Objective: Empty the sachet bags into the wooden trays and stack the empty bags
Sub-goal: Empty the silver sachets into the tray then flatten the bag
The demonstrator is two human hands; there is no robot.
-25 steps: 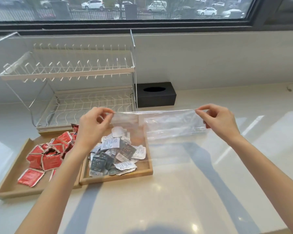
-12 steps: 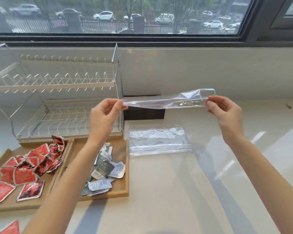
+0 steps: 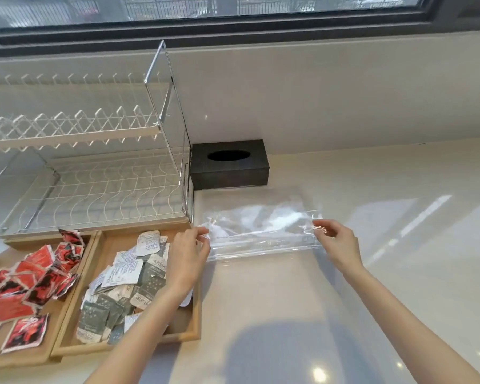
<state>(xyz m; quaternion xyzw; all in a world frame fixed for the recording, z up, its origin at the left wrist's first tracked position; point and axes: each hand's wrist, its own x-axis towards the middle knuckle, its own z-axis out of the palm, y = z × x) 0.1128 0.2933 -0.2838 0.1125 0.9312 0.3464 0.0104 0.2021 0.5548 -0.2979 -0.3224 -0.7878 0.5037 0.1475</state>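
Both hands pinch the clear empty bag: left hand (image 3: 187, 252) its left end, right hand (image 3: 337, 241) its right end. Bag (image 3: 261, 231) sits on the counter (image 3: 302, 314) beside the right wooden tray (image 3: 190, 322). Advice: square edges with the bag seemingly underneath, press flat, release both ends together.

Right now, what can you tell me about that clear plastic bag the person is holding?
The clear plastic bag is thin, see-through, glossy and wrinkled, and looks empty. It is spread out wide and low over the pale countertop, just in front of the black tissue box and right of the nearer wooden tray. The left hand pinches its left end and the right hand its right end. A straight strip runs along its near edge. Whether another bag lies beneath it cannot be told.
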